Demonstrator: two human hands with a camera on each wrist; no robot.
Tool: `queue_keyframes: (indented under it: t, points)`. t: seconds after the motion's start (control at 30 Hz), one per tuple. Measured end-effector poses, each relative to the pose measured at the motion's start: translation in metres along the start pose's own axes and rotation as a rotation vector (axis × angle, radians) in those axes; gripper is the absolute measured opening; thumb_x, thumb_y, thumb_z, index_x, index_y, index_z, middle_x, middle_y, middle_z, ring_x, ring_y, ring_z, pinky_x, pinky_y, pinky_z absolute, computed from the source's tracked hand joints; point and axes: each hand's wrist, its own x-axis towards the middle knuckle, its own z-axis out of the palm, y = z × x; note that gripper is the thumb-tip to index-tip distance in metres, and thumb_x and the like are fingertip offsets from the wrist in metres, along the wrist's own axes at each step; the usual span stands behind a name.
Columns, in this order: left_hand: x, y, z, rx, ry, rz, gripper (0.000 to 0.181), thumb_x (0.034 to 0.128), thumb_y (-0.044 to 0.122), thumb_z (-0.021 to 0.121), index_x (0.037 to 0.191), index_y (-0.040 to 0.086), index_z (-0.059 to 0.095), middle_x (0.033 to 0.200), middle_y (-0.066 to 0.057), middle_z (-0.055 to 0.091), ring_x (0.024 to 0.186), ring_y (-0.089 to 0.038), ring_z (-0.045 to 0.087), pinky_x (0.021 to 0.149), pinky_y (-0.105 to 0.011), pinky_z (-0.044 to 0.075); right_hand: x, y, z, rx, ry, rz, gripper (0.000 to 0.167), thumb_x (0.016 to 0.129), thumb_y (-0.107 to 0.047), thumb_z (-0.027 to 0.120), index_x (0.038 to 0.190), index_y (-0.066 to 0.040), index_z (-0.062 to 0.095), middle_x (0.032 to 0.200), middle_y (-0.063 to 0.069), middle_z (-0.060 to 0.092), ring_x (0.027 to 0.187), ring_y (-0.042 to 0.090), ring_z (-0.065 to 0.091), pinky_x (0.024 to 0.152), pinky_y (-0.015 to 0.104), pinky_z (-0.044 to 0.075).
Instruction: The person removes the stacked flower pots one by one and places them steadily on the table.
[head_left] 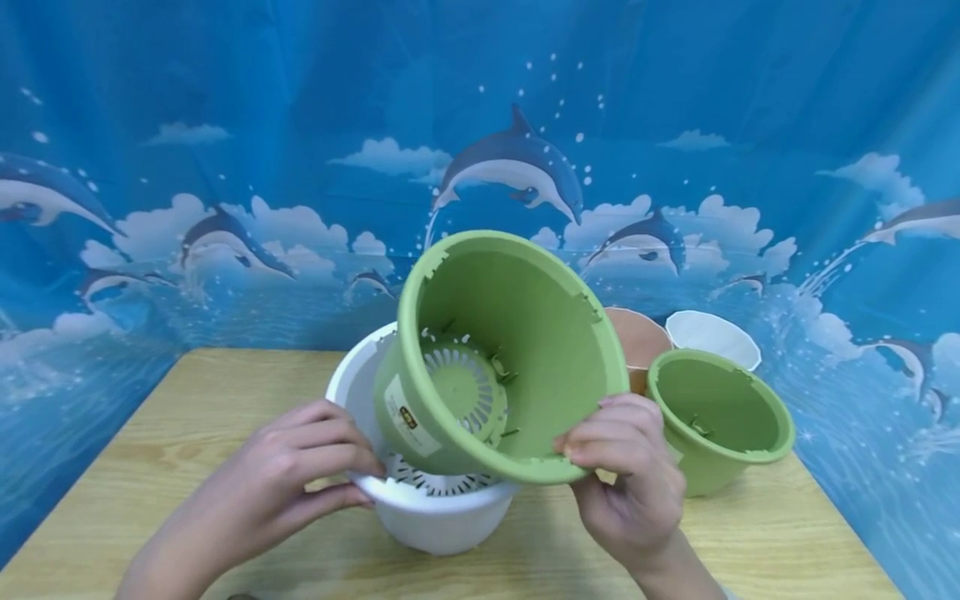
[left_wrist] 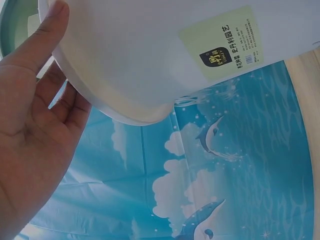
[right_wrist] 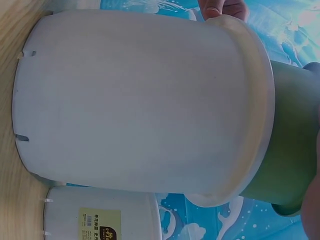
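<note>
My left hand (head_left: 300,467) grips the rim of a white plastic flower pot (head_left: 446,521) standing on the table, thumb and fingers on either side of the rim. A large green flower pot (head_left: 547,342) is tilted, its lower part inside the white pot's mouth and its slotted base showing within. Its rim, at the lower right, is pinched by my right hand (head_left: 630,467). In the left wrist view, a pale label (left_wrist: 222,45) shows on the white pot. The right wrist view shows the green pot (right_wrist: 292,135) sticking out of the white one.
On the right of the wooden table (head_left: 247,392) stands a smaller green pot (head_left: 720,408). Behind it are a terracotta-coloured pot (head_left: 637,333) and another white pot (head_left: 712,337). A blue dolphin-print curtain (head_left: 300,125) hangs behind the table.
</note>
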Motion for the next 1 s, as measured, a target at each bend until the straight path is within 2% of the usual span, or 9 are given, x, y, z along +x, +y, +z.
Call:
queue_keyframes:
  t: [0.17,0.23,0.4,0.57,0.7,0.9,1.0]
  points:
    - [-0.002,0.001,-0.001,-0.021,-0.056,-0.063,0.016,0.0871,0.035,0.075,0.102,0.032,0.071,0.106,0.021,0.065,0.101,-0.004,0.058,0.093,-0.013,0.043,0.003,0.0,0.001,0.017,0.067,0.009,0.023,0.088,-0.004,0.07,0.074,0.002,0.053,0.067,0.01,0.059,0.066,0.021,0.051,0.088,0.029,0.045]
    - [-0.002,0.002,-0.002,-0.025,-0.085,-0.098,0.016,0.0874,0.036,0.074,0.103,0.033,0.071,0.106,0.022,0.065,0.102,-0.003,0.057,0.093,-0.012,0.043,0.005,0.001,0.002,0.031,0.123,0.011,0.022,0.087,0.0,0.069,0.073,0.002,0.051,0.066,0.011,0.058,0.065,0.02,0.05,0.085,0.028,0.045]
    - [-0.003,0.003,-0.003,-0.015,-0.113,-0.135,0.018,0.0859,0.038,0.075,0.103,0.035,0.071,0.105,0.024,0.064,0.101,-0.001,0.057,0.091,-0.014,0.046,0.006,0.002,0.001,0.061,0.303,0.035,0.022,0.082,0.009,0.067,0.072,0.004,0.048,0.062,0.014,0.056,0.063,0.021,0.051,0.082,0.031,0.047]
    - [-0.002,0.003,-0.003,0.012,-0.118,-0.142,0.016,0.0874,0.042,0.073,0.103,0.037,0.07,0.105,0.027,0.062,0.101,0.002,0.055,0.088,-0.014,0.048,0.014,0.002,-0.001,0.104,0.467,0.081,0.027,0.078,0.011,0.071,0.071,0.005,0.046,0.061,0.016,0.057,0.062,0.022,0.052,0.08,0.034,0.048]
    - [-0.003,0.004,-0.003,0.011,-0.121,-0.144,0.017,0.0866,0.041,0.074,0.102,0.036,0.07,0.104,0.025,0.063,0.1,0.001,0.055,0.09,-0.011,0.044,0.021,0.002,-0.004,0.112,0.553,0.099,0.031,0.076,0.011,0.075,0.071,0.006,0.045,0.061,0.018,0.056,0.062,0.022,0.052,0.078,0.034,0.05]
    - [-0.002,0.005,-0.002,0.032,-0.111,-0.134,0.019,0.0841,0.041,0.077,0.101,0.034,0.071,0.103,0.024,0.063,0.098,0.0,0.056,0.089,-0.015,0.044,0.027,0.002,-0.011,0.035,0.651,0.115,0.04,0.072,0.005,0.083,0.07,0.005,0.043,0.062,0.017,0.055,0.061,0.021,0.053,0.078,0.031,0.053]
    - [-0.002,0.005,-0.001,0.039,-0.11,-0.136,0.02,0.0832,0.042,0.078,0.101,0.035,0.07,0.102,0.025,0.063,0.097,0.001,0.056,0.086,-0.021,0.047,0.026,0.004,-0.019,-0.016,0.658,0.124,0.044,0.069,0.003,0.085,0.07,0.005,0.042,0.061,0.017,0.055,0.062,0.02,0.053,0.073,0.029,0.052]
